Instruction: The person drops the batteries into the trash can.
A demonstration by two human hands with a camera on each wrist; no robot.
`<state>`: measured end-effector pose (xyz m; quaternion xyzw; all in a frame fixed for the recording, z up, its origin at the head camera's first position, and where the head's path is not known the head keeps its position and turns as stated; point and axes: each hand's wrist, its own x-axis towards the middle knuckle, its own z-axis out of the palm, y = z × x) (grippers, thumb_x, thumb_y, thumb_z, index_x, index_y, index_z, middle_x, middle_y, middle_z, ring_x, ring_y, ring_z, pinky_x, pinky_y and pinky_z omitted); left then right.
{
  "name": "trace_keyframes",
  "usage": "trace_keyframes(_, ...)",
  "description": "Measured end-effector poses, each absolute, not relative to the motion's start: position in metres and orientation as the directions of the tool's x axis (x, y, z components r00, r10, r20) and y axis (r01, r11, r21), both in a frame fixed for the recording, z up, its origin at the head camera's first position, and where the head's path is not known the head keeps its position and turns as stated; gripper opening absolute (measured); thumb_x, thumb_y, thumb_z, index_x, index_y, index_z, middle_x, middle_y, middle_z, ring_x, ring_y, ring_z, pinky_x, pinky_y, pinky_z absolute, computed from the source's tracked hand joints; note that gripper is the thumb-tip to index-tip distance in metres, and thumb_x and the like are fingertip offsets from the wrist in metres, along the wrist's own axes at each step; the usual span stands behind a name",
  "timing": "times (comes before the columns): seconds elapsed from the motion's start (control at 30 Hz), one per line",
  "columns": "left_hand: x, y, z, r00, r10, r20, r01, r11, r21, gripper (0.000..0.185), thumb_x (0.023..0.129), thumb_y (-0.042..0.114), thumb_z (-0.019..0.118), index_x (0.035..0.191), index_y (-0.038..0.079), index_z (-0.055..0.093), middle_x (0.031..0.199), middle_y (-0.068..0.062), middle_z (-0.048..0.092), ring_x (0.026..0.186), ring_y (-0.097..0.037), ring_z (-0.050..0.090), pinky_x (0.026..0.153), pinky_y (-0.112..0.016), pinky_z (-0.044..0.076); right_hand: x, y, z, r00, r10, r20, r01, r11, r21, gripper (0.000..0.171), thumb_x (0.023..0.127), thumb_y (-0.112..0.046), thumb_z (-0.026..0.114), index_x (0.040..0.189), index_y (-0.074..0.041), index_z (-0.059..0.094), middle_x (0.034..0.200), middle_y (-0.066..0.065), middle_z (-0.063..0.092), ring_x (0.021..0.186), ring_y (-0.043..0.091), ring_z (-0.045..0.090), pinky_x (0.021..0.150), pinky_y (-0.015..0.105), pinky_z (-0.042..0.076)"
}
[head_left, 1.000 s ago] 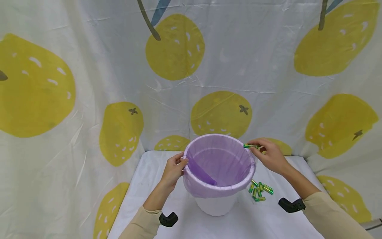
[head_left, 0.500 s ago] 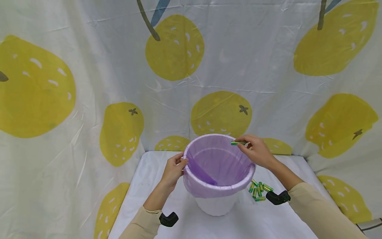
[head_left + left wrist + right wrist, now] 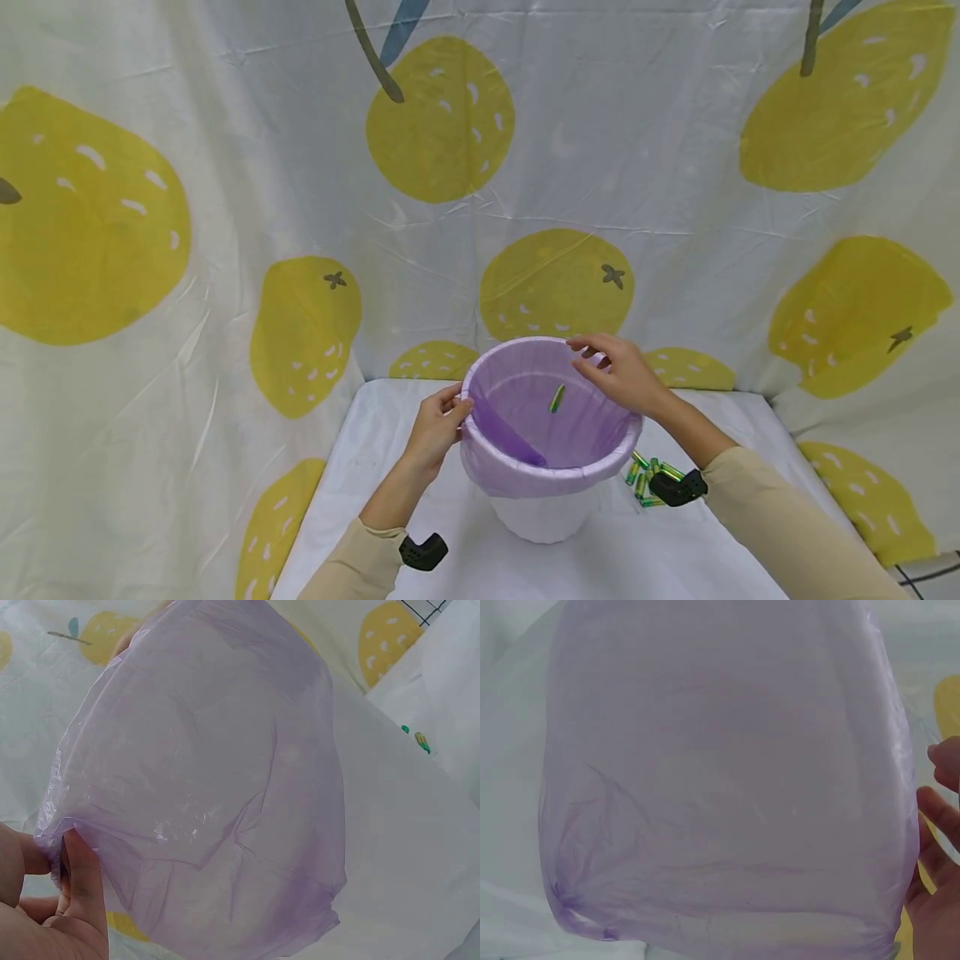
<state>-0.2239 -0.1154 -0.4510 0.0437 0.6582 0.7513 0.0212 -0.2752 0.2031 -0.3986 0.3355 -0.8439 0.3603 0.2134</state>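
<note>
A white bin (image 3: 542,517) lined with a purple bag (image 3: 551,408) stands on the white table (image 3: 360,467). My left hand (image 3: 437,425) grips the bag's left rim; in the left wrist view its fingers (image 3: 75,877) pinch the purple bag (image 3: 202,787). My right hand (image 3: 615,371) hovers over the far right rim with fingers spread, holding nothing. A green battery (image 3: 557,397) is in mid-air inside the bin, below that hand. The right wrist view shows the bag (image 3: 727,787) and my fingertips (image 3: 937,817) at the right edge.
Several green batteries (image 3: 647,479) lie on the table right of the bin, partly behind the black wrist mount (image 3: 677,488). A lemon-print curtain (image 3: 480,167) closes off the back and both sides.
My right hand moved left from the rim to above the bin's opening and let go of the green battery, which now falls inside. The left hand stayed on the rim.
</note>
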Motion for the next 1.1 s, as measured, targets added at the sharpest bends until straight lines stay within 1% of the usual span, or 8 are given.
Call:
trace_keyframes(0.07,-0.224,-0.115,-0.452,-0.995,0.091,0.035,0.022,-0.134,0.991,0.048,0.104,0.003,0.059,0.147,-0.013,0.045,0.094,-0.004,0.051,0.082,-0.012,0.057,0.068,-0.026,0.056,-0.275,0.204,-0.400,-0.685,-0.418,0.596,-0.720,0.514,-0.466,0.023,0.094,-0.003,0.073,0.117,0.000,0.072,0.110,0.016,0.071,0.092,0.027,0.067,0.068,0.036,0.058)
trace_keyframes(0.13,-0.224,-0.114,-0.452,-0.995,0.093,0.032,0.019,-0.134,0.991,0.048,0.104,0.002,0.059,0.147,-0.013,0.045,0.094,-0.004,0.051,0.082,-0.012,0.057,0.068,-0.026,0.056,-0.274,0.206,-0.401,-0.687,-0.420,0.592,-0.718,0.516,-0.467,0.022,0.093,-0.002,0.074,0.115,0.000,0.072,0.108,0.017,0.071,0.091,0.028,0.068,0.067,0.035,0.058)
trace_keyframes(0.33,-0.223,-0.114,-0.452,-0.996,0.088,0.030,0.018,-0.140,0.990,0.047,0.103,0.002,0.059,0.147,-0.012,0.046,0.093,-0.005,0.052,0.081,-0.012,0.057,0.068,-0.026,0.056,-0.271,0.213,-0.404,-0.696,-0.418,0.583,-0.708,0.530,-0.466,0.019,0.092,-0.003,0.074,0.112,-0.002,0.074,0.106,0.015,0.072,0.089,0.025,0.067,0.067,0.033,0.058)
trace_keyframes(0.6,-0.221,-0.112,-0.453,-0.995,0.094,0.038,0.024,-0.139,0.990,0.047,0.103,0.002,0.059,0.146,-0.014,0.046,0.093,-0.004,0.052,0.080,-0.011,0.057,0.066,-0.025,0.055,-0.267,0.220,-0.406,-0.724,-0.407,0.557,-0.683,0.536,-0.496,0.025,0.094,-0.003,0.074,0.119,-0.001,0.071,0.105,0.015,0.071,0.088,0.023,0.067,0.069,0.035,0.058)
trace_keyframes(0.67,-0.221,-0.112,-0.453,-0.994,0.098,0.041,0.027,-0.139,0.990,0.047,0.103,0.002,0.059,0.146,-0.014,0.046,0.093,-0.004,0.051,0.080,-0.011,0.057,0.066,-0.025,0.055,-0.266,0.222,-0.407,-0.736,-0.399,0.547,-0.670,0.543,-0.506,0.026,0.094,-0.004,0.073,0.121,-0.002,0.071,0.105,0.014,0.071,0.089,0.022,0.067,0.070,0.034,0.058)
trace_keyframes(0.83,-0.222,-0.113,-0.452,-0.995,0.095,0.031,0.018,-0.134,0.991,0.047,0.104,0.002,0.059,0.146,-0.012,0.047,0.093,-0.004,0.052,0.079,-0.011,0.057,0.066,-0.024,0.055,-0.263,0.229,-0.409,-0.756,-0.377,0.535,-0.646,0.558,-0.520,0.030,0.094,-0.003,0.073,0.124,0.001,0.069,0.106,0.011,0.071,0.090,0.022,0.066,0.071,0.032,0.057)
trace_keyframes(1.0,-0.223,-0.115,-0.450,-0.996,0.083,0.027,0.015,-0.140,0.990,0.047,0.103,0.003,0.059,0.147,-0.011,0.048,0.095,-0.005,0.052,0.080,-0.012,0.058,0.067,-0.025,0.055,-0.261,0.234,-0.410,-0.749,-0.353,0.560,-0.647,0.572,-0.504,0.030,0.093,-0.001,0.074,0.123,0.002,0.069,0.104,0.011,0.071,0.088,0.020,0.065,0.069,0.030,0.056)
trace_keyframes(1.1,-0.223,-0.115,-0.451,-0.996,0.087,0.029,0.016,-0.143,0.990,0.047,0.103,0.003,0.059,0.147,-0.012,0.047,0.095,-0.005,0.052,0.081,-0.012,0.058,0.067,-0.025,0.055,-0.259,0.237,-0.411,-0.745,-0.345,0.571,-0.649,0.572,-0.501,0.029,0.093,-0.001,0.073,0.122,0.002,0.070,0.104,0.013,0.071,0.087,0.019,0.064,0.068,0.029,0.056)
